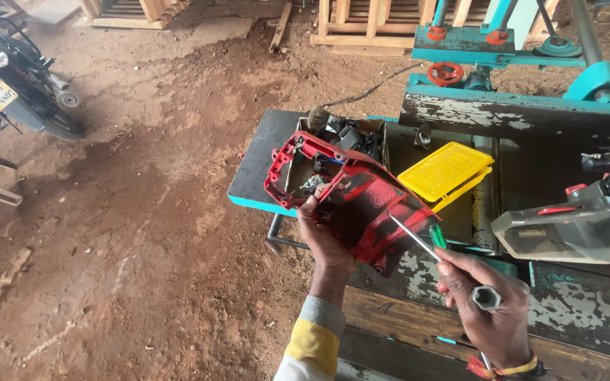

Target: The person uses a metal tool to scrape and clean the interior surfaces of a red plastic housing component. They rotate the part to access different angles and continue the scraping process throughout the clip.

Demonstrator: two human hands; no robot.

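My left hand [321, 235] grips a red and black power-tool housing [351, 197] from below and holds it tilted above the workbench edge. Wires and small parts show inside its open shell. My right hand [492, 310] holds a long metal tool with a hex socket end [486, 297]; its thin shaft [411, 236] points up-left and its tip touches the housing's lower right side. A green-handled screwdriver [437, 236] lies on the bench just beside the shaft.
A yellow plastic lid [446, 171] lies on the worn teal workbench [460, 113]. A grey power tool [573, 226] sits at right. A box of black parts [351, 132] is behind the housing. A motorcycle [15, 77] stands far left on the dirt floor; wooden pallets [368, 25] stand behind.
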